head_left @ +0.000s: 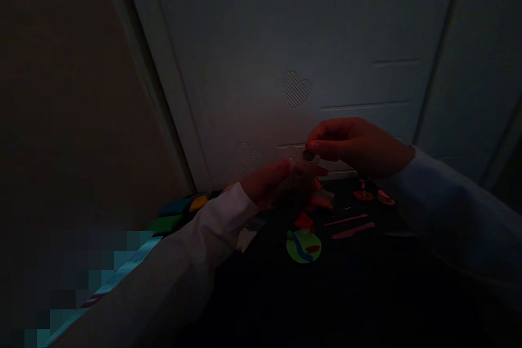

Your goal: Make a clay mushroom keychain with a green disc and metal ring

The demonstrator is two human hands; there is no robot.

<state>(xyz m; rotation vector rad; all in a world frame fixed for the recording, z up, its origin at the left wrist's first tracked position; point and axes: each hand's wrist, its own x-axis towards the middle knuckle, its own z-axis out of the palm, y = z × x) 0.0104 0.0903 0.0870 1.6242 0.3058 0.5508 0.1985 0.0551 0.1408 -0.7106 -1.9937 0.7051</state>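
Note:
The scene is very dim. My left hand (271, 178) reaches out, its fingers closed around something brownish and partly see-through that I cannot make out. Just above it, my right hand (353, 144) pinches a small dark lump (309, 156) between thumb and fingertips. Below both hands lies a light green disc (299, 255) of what looks like modelling clay. On it are a wavy blue strip (300, 247) and a dark red piece (313, 249). A red-capped mushroom shape (304, 222) sits at the disc's far edge.
Pink modelling tools (353, 230) lie right of the disc, on the dark tabletop (293, 299). Small reddish pieces (362, 196) are farther right. Yellow (199, 203) and green (166, 223) items lie far left. A white panel with heart shapes (297, 89) stands behind.

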